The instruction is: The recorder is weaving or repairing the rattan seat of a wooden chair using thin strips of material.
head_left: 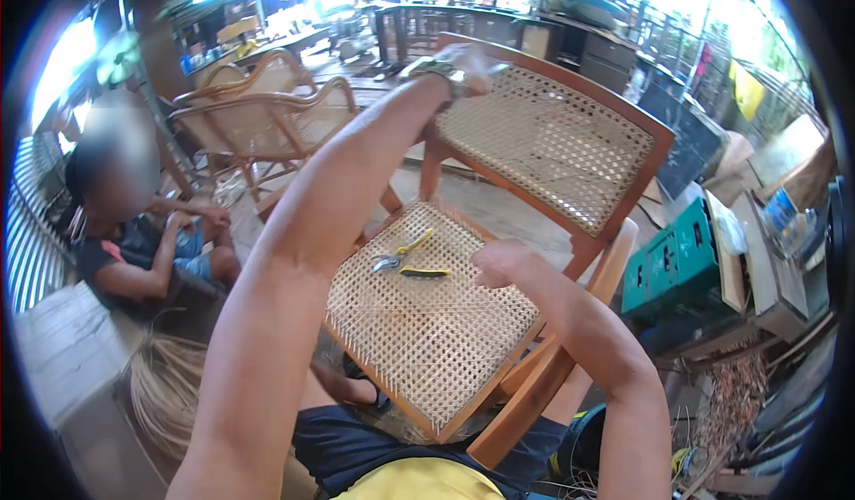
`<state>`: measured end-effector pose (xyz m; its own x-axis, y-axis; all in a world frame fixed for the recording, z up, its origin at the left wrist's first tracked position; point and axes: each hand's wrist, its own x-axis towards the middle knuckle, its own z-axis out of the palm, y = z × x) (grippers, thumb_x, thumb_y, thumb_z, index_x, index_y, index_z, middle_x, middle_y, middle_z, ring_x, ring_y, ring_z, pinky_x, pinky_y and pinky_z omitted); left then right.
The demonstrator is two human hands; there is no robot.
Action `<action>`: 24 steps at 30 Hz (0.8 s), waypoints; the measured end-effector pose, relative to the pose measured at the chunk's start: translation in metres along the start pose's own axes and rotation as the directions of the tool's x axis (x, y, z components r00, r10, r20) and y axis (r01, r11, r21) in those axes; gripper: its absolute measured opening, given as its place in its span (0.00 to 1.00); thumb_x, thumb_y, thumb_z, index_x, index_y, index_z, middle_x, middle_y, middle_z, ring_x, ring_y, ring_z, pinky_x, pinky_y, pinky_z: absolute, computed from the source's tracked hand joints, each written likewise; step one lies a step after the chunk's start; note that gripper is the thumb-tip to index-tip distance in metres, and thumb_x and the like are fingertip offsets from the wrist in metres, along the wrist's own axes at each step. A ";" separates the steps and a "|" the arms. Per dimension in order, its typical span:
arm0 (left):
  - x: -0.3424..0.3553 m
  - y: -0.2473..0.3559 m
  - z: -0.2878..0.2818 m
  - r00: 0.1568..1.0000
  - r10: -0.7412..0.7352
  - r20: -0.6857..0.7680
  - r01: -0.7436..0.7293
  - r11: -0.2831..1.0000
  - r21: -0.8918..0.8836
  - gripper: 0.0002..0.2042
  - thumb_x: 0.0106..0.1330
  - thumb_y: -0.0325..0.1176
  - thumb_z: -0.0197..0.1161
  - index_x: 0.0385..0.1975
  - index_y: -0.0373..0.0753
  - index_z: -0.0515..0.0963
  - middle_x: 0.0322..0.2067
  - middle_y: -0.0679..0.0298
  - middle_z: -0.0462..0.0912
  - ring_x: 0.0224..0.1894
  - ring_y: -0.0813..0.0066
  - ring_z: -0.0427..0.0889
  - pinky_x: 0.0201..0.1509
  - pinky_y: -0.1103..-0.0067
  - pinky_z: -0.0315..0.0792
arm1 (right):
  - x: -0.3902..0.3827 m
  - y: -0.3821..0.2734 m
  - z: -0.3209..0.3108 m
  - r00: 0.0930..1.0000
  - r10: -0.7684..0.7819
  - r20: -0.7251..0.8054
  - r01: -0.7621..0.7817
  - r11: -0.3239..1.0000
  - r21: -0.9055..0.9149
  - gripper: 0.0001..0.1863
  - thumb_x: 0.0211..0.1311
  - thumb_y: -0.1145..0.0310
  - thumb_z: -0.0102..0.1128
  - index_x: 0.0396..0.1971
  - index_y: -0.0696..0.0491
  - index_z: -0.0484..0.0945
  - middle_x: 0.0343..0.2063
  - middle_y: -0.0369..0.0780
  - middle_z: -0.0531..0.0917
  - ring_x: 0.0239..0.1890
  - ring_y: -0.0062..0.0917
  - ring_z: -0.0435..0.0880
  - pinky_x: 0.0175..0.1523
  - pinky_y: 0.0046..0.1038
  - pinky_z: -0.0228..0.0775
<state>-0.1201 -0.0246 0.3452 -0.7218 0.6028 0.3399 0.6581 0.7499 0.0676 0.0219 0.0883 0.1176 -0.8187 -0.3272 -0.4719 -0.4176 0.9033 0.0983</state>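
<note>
A wooden chair with a woven cane seat (pixel 427 331) and cane back (pixel 552 144) stands tilted in front of me. My left hand (pixel 468 59) is raised high near the top rail of the chair back, blurred, fingers closed as if pulling a thin strand I cannot make out. A watch sits on that wrist. My right hand (pixel 500 264) rests on the right side of the seat weave, fingers curled into the cane. Yellow-handled pliers (pixel 410 260) lie on the seat just left of my right hand.
Another person (pixel 134 251) sits at the left on the floor. Cane armchairs (pixel 258 108) stand behind. A bundle of cane strands (pixel 165 393) lies at lower left. Green crates (pixel 672 264) and a cluttered workbench are at the right.
</note>
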 end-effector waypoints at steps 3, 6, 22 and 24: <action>-0.031 -0.090 -0.005 0.972 -0.144 0.187 0.079 0.945 0.317 0.13 0.49 0.37 0.64 0.16 0.31 0.81 0.20 0.57 0.82 0.21 0.70 0.79 0.26 0.69 0.74 | -0.004 -0.015 -0.012 1.000 0.027 0.012 -0.028 0.999 0.019 0.21 0.63 0.51 0.62 0.50 0.49 0.81 0.48 0.44 0.85 0.52 0.39 0.83 0.54 0.42 0.76; -0.063 -0.156 0.002 0.932 -0.322 0.165 0.266 0.919 0.290 0.11 0.49 0.36 0.65 0.17 0.33 0.82 0.19 0.61 0.81 0.17 0.74 0.76 0.19 0.72 0.70 | 0.009 -0.024 -0.014 0.999 0.003 0.033 -0.002 1.000 -0.021 0.22 0.64 0.50 0.62 0.50 0.49 0.81 0.47 0.44 0.85 0.53 0.39 0.83 0.55 0.42 0.76; -0.191 0.135 0.040 0.876 0.481 -0.012 -0.399 0.713 -0.577 0.18 0.60 0.36 0.63 0.51 0.41 0.82 0.37 0.50 0.86 0.40 0.57 0.86 0.47 0.63 0.78 | 0.007 0.003 0.019 0.985 0.139 0.098 -0.125 0.983 -0.131 0.16 0.59 0.57 0.64 0.40 0.52 0.86 0.41 0.42 0.87 0.44 0.36 0.87 0.46 0.38 0.80; -0.221 0.147 0.065 0.892 0.451 0.042 -0.324 0.700 -0.637 0.13 0.62 0.37 0.64 0.45 0.43 0.85 0.36 0.53 0.86 0.41 0.55 0.84 0.46 0.63 0.77 | 0.014 0.010 0.022 0.978 0.176 0.113 -0.156 0.973 -0.170 0.15 0.57 0.59 0.64 0.38 0.52 0.86 0.40 0.41 0.88 0.43 0.35 0.87 0.45 0.37 0.80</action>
<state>0.1221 -0.0301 0.2192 -0.3559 0.8871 0.2940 0.8306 0.1561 0.5346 0.0149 0.0988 0.0931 -0.8296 -0.1291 -0.5433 -0.3458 0.8827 0.3182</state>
